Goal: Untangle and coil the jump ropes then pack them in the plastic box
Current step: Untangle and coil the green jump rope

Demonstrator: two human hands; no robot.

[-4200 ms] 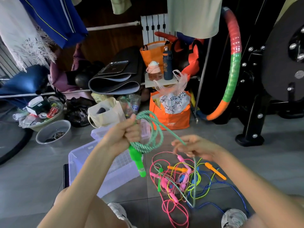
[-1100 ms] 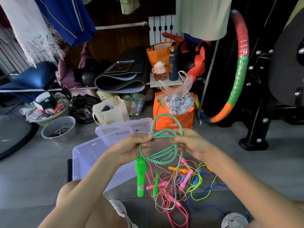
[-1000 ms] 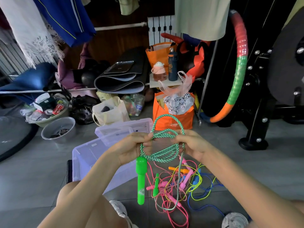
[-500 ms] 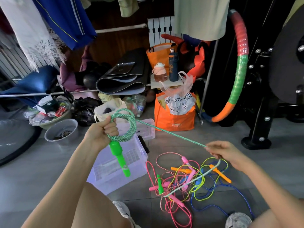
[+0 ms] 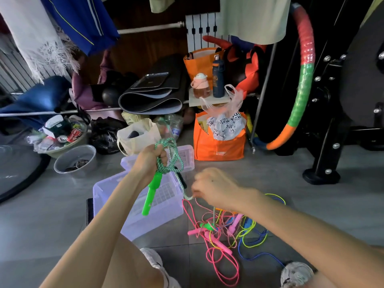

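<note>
My left hand [image 5: 150, 161] grips several coils of a green-and-white jump rope [image 5: 172, 156] above the clear plastic box [image 5: 108, 190]. One bright green handle [image 5: 151, 195] of that rope dangles below the fist. My right hand [image 5: 216, 189], blurred, pinches the same rope lower down; the strand drops from it to the second green handle [image 5: 206, 226] in the pile. The tangle of pink, yellow, blue and orange ropes [image 5: 226, 233] lies on the grey floor to the right of the box.
The box lid [image 5: 187, 156] lies behind the box. An orange bag [image 5: 218, 148], a cream tote [image 5: 137, 138], a metal bowl [image 5: 75, 162] and a hoop [image 5: 301, 84] stand farther back. My shoes [image 5: 297, 275] sit near the pile.
My right hand has come back in from the far right toward the left hand, so the stretched green rope has gone slack. The left hand has shifted right and lifted over the box.
</note>
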